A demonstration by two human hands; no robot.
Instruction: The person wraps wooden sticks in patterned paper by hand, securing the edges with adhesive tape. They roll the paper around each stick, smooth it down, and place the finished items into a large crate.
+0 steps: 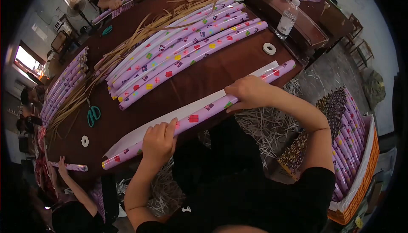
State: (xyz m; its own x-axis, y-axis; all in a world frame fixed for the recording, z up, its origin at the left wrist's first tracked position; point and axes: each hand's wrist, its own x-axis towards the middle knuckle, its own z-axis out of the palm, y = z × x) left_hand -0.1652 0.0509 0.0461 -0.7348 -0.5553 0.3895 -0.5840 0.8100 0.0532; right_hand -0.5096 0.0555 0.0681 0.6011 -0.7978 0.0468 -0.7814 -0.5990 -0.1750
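Note:
A long roll of purple gift-print paper lies along the near edge of the dark red table, a white strip of its underside showing on the far side. My left hand is wrapped round the roll left of its middle, thumb on top. Toward the right part of the roll, my right hand grips it from above, fingers bent over the far side. Beyond the roll lies a pile of similar purple rolls. A white tape ring is near the roll's right end, and another tape ring is at the left.
Teal scissors and brown strips lie at the left. A water bottle stands at the back right. An orange basket of rolls is at the right, beside paper shreds. Co-workers' hands are at the back and lower left.

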